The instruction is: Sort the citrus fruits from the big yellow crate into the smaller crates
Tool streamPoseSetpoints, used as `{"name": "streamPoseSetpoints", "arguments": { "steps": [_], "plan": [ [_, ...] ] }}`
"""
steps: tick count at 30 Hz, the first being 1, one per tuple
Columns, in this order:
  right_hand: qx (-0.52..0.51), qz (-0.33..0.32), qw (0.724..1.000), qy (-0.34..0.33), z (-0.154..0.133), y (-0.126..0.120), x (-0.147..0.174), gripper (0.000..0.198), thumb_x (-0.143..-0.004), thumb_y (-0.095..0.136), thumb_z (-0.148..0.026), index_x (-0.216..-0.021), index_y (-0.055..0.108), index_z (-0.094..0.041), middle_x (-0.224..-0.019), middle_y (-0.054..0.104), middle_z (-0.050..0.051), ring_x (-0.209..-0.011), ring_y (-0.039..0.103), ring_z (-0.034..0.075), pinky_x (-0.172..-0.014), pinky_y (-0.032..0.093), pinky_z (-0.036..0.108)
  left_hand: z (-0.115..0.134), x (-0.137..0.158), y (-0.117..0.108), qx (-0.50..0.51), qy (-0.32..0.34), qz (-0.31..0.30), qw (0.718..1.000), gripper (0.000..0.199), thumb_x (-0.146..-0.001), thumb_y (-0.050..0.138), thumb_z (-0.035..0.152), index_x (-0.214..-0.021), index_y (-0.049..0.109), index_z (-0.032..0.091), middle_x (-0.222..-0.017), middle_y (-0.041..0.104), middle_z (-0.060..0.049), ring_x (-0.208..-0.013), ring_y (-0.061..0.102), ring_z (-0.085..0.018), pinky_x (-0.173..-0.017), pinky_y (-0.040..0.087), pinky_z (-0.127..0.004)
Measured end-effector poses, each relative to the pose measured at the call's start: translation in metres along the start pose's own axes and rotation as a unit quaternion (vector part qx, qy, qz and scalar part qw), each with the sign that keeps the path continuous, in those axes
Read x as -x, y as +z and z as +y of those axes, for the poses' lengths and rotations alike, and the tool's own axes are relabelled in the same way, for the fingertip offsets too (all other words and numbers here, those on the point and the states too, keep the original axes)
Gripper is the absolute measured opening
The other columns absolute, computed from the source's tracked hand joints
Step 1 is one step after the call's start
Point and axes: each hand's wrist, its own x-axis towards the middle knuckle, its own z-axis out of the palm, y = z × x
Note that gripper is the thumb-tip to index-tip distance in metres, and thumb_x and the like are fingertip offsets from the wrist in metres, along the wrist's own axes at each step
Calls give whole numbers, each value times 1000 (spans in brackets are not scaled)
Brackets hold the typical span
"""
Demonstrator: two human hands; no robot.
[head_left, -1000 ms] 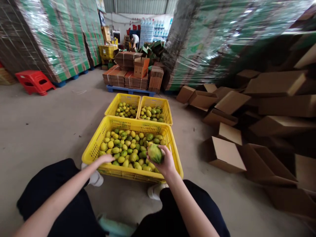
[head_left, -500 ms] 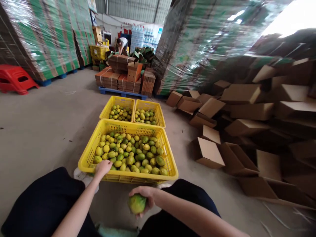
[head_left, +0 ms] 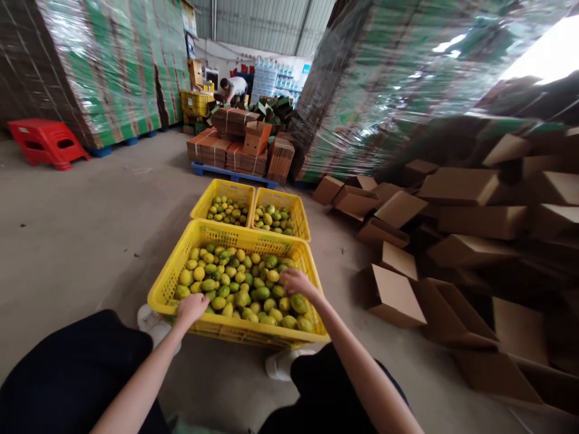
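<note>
Red stool (head_left: 47,144), far left. Our left hand (head_left: 192,308), fingers curled, is at the near side of the yellow crate (head_left: 253,333); what its grip has, we cannot tell. Fruit (head_left: 242,298) heaped inside. Our right hand (head_left: 296,282), bent above, contents likewise unclear. Cartons (head_left: 395,292) rightmost.

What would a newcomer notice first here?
Probably the big yellow crate of green and yellow fruit, front and center, with the left hand by its near rim and the right hand toward its right side. Next, the red stool at far left and the cardboard boxes heaped on the right.
</note>
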Motion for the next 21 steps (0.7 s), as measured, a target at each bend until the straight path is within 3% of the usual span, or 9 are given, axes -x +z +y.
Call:
{"name": "streamPoseSetpoints", "arguments": {
  "steps": [2,5,12,21],
  "plan": [
    [85,-45,995,-11,13,29,23,12,-80,60,-19,-86,70,-17,-80,73,7,-82,71,24,-73,53,29,0,2,0,-1,4,4,1000,42,-94,33,34,-94,73,22,-105,74,-12,-101,68,-28,-79,49,-34],
    [147,-62,987,-32,19,50,46,25,-86,58,-25,-106,69,-16,-104,73,14,-103,68,29,-85,50,33,0,4,-2,-1,8,5,1000,43,-94,32,34,-97,72,22,-108,73,-11,-102,68,-28,-79,48,-34],
    [312,-156,936,-41,34,41,57,36,-93,48,-33,-123,60,-17,-116,71,16,-108,68,29,-83,51,36,3,4,-6,-6,-11,7,1000,42,-94,31,37,-99,70,23,-107,73,-10,-98,68,-29,-74,47,-34],
    [325,-211,921,-32,47,41,54,42,-93,52,-33,-131,57,-16,-121,67,18,-112,66,31,-87,52,37,1,3,-4,-9,-13,8,1000,36,-93,35,37,-99,69,25,-104,74,-6,-93,68,-26,-68,42,-30]
  ]
}}
